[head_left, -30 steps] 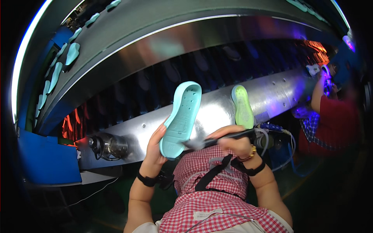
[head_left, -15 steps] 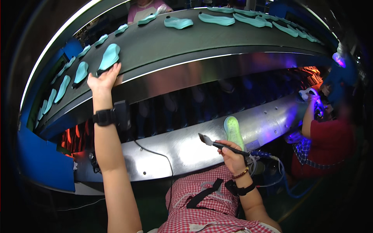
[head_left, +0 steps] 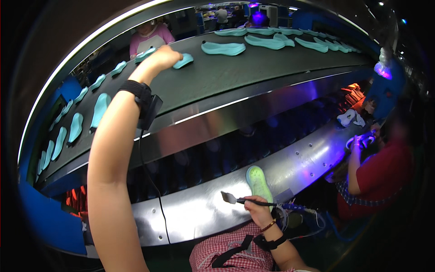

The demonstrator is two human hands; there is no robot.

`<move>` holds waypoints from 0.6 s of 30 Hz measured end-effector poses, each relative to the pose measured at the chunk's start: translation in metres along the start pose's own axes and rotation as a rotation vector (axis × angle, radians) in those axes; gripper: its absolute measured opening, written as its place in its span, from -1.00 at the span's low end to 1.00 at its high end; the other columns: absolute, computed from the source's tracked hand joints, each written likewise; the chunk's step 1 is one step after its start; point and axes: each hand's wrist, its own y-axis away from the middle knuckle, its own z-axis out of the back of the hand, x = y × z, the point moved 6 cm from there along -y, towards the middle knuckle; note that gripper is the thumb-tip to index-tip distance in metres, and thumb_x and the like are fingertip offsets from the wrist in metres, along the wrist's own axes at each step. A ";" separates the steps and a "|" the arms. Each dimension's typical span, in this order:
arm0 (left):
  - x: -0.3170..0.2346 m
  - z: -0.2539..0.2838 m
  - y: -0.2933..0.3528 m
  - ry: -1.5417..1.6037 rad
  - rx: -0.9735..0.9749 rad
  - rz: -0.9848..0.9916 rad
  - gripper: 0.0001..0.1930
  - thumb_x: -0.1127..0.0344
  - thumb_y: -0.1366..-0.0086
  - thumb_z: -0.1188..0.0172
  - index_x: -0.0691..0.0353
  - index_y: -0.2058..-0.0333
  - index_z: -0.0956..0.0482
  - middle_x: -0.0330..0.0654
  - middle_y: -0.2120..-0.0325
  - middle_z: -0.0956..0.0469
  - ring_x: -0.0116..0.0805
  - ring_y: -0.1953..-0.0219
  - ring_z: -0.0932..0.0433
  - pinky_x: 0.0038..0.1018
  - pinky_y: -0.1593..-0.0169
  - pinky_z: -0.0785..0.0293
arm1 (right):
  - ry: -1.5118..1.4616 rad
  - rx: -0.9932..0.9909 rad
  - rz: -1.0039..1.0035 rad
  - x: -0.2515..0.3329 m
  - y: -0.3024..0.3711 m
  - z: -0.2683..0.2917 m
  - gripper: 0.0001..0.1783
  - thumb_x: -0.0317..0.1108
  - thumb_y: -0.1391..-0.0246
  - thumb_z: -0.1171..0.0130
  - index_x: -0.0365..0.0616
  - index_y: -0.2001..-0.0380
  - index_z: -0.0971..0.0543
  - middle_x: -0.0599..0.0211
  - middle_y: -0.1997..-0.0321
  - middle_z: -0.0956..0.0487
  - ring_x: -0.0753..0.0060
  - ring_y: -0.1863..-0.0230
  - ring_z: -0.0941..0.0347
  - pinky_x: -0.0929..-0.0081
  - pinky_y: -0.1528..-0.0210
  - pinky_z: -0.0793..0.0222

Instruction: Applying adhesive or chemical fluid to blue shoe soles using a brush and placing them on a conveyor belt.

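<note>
- Our right grip [head_left: 258, 212] pinches a flat, black-handled brush [head_left: 240, 200].
- Our left grip [head_left: 164, 57] meets a teal moulded sole [head_left: 185, 61] on the dark belt [head_left: 217, 75]; whether pinching, we can't tell; we'd best hold its edges.
- Yellow-green sole [head_left: 259, 182]: silver metal surface [head_left: 195, 208].

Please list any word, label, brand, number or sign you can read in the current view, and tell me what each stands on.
None can be read.
Green sole: any marks are too small to make out.
Blue soles on the belt: no legible text.
Brush in the right hand: no legible text.
Background: too small and dark to read.
</note>
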 end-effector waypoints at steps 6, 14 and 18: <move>-0.012 -0.047 -0.129 -0.532 0.009 -0.100 -0.16 0.04 0.05 -0.14 0.29 -0.16 0.00 0.04 -0.17 -0.02 0.04 -0.19 -0.02 -0.30 -0.19 -0.03 | -0.034 -0.045 -0.079 0.017 -0.058 0.027 -0.79 -0.62 0.10 -0.09 -0.34 0.30 -0.49 0.22 0.30 -0.52 0.59 0.39 -0.38 0.69 0.31 -0.28; 0.021 -0.080 -0.173 -0.383 0.090 -0.237 -0.67 0.10 -0.03 -0.13 0.30 0.41 -0.52 0.06 0.37 -0.52 -0.10 0.27 -0.50 -0.32 0.20 -0.38 | 0.028 -0.105 -0.155 0.019 -0.093 0.063 -0.78 -0.62 0.12 -0.07 -0.38 0.30 -0.48 0.20 0.36 -0.50 0.47 0.35 -0.39 0.59 0.24 -0.31; -0.003 -0.091 -0.078 -0.203 0.100 -0.453 -0.68 0.14 -0.12 -0.09 0.35 0.52 -0.40 -0.10 0.65 -0.41 -0.30 0.56 -0.36 -0.38 0.42 -0.29 | 0.034 -0.116 -0.066 0.021 -0.096 0.092 -0.78 -0.59 0.12 -0.11 -0.37 0.31 -0.50 0.21 0.27 -0.52 0.46 0.23 -0.42 0.62 0.09 -0.27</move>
